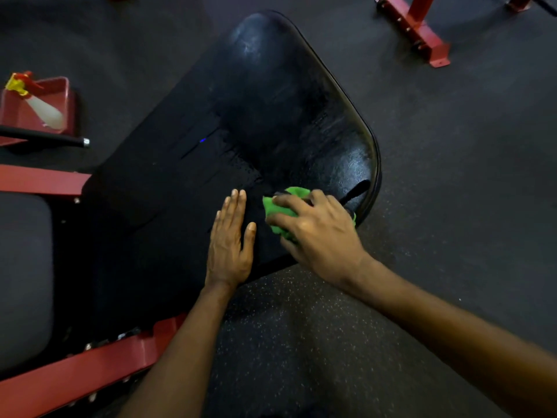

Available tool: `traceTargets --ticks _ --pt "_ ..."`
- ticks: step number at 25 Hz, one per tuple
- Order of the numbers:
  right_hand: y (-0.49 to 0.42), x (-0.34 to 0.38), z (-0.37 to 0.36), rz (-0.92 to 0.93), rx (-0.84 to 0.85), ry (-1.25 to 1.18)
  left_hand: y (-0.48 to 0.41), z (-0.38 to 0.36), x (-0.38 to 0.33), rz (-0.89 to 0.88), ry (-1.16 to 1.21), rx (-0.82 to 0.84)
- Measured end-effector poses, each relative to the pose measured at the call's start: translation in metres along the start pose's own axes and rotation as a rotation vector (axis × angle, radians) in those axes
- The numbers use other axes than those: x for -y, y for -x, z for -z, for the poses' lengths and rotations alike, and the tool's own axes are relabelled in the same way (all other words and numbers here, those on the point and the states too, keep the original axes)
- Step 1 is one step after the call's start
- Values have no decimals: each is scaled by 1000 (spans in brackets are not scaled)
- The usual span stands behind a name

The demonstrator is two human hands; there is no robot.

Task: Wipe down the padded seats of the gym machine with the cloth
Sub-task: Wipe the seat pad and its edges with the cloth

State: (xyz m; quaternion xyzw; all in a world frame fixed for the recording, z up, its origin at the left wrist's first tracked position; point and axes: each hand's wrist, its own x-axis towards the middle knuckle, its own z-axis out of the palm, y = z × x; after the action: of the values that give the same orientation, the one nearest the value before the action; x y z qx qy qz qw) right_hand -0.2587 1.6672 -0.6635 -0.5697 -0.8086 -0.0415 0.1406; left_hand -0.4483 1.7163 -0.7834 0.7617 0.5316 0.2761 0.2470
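A large black padded seat (259, 110) of the gym machine fills the middle of the view, its surface shiny with wet streaks. My right hand (316, 227) is closed on a bunched green cloth (277, 211) and presses it onto the pad near its right front corner. My left hand (230, 239) lies flat on the pad just left of the cloth, fingers extended and holding nothing. A second dark grey pad (24, 276) sits at the left edge.
Red steel frame bars (75, 375) run along the lower left. A spray bottle (36, 104) with a red and yellow trigger lies in a red tray (64, 95) at the upper left. A black handle bar (45, 138) pokes out below it. Another red frame foot (422, 34) stands upper right on the speckled rubber floor (301, 342).
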Motion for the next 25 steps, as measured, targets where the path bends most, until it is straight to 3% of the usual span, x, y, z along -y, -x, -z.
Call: traceTargets --ticks 6,9,14,17,22,25 --pt "-41 -55 26 -220 -91 94 1 0 -1 2 33 -2" --pt "-31 -33 13 -290 -92 152 -1 0 2 -6 40 12" --pt "-3 38 -23 -164 35 91 0 1 7 -47 40 19" --pt "-19 27 -19 -128 4 83 1 1 7 -52 45 18" --pt "-81 14 -31 -223 -24 160 1 -2 7 -33 53 2" --pt "-49 23 -31 -118 26 126 1 -1 7 -43 50 -7"
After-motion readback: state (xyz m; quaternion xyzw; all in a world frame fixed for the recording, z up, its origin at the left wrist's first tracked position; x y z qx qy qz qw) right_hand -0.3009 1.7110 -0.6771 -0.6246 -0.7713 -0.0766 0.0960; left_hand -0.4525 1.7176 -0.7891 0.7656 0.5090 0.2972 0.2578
